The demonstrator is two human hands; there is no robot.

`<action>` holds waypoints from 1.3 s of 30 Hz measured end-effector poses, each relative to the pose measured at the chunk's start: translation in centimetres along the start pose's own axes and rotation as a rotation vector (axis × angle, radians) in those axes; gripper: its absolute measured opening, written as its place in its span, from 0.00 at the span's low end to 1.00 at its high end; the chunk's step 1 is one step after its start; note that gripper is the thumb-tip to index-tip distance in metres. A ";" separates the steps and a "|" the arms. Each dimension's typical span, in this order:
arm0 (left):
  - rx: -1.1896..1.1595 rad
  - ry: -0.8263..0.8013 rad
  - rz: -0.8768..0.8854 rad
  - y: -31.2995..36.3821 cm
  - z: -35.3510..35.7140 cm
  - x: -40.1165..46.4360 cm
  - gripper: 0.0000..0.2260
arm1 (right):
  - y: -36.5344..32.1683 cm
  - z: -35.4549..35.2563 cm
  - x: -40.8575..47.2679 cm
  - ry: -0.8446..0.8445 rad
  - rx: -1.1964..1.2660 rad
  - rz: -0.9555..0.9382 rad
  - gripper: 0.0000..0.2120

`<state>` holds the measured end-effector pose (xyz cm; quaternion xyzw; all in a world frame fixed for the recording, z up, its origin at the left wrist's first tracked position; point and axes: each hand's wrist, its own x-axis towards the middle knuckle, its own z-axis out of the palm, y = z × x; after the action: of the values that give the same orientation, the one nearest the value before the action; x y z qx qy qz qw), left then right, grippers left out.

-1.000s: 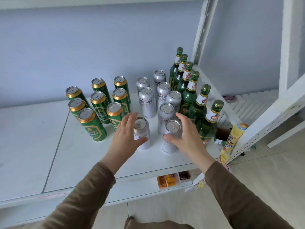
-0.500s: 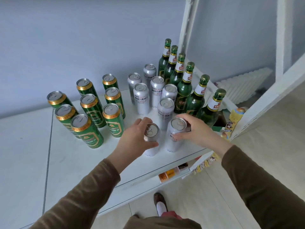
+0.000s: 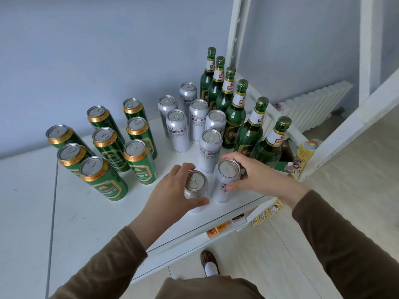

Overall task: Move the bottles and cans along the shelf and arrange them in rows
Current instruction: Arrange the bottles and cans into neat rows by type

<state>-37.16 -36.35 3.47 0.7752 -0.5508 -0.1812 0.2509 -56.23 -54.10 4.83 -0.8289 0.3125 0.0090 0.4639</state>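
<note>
On the white shelf stand several green cans at the left, several silver cans in the middle and a row of green bottles at the right. My left hand grips a silver can near the shelf's front edge, fingers and thumb curled round it. My right hand grips the neighbouring silver can just to its right, near the top. Both cans stand upright, side by side.
A white upright post rises behind the bottles. A yellow package sits beside the front bottle at the shelf's right end. Small packets show on the shelf below. My foot is on the floor under the front edge.
My hands have closed round the two front silver cans, where a second ago they only touched them. The view has swung down and to the right.
</note>
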 end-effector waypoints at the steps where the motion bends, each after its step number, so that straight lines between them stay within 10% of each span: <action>1: -0.010 -0.011 -0.011 0.0 -0.2 0.0 0.37 | -0.1 -0.1 0.0 -0.005 0.006 0.004 0.39; 12: 0.009 0.098 -0.003 -0.3 -6.1 6.9 0.28 | -4.2 -2.6 3.2 0.275 -0.129 -0.059 0.34; 23: 0.233 -0.130 -0.141 -2.5 -7.5 19.1 0.38 | -5.8 -2.8 9.4 0.085 -0.386 0.024 0.39; 39: 0.174 -0.142 -0.055 -1.8 -6.6 13.3 0.28 | -5.8 -3.2 9.9 0.052 -0.374 0.007 0.30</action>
<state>-27.70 -47.21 7.68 0.7942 -0.5591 -0.1940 0.1381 -46.11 -59.47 8.13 -0.8995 0.3201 0.0472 0.2936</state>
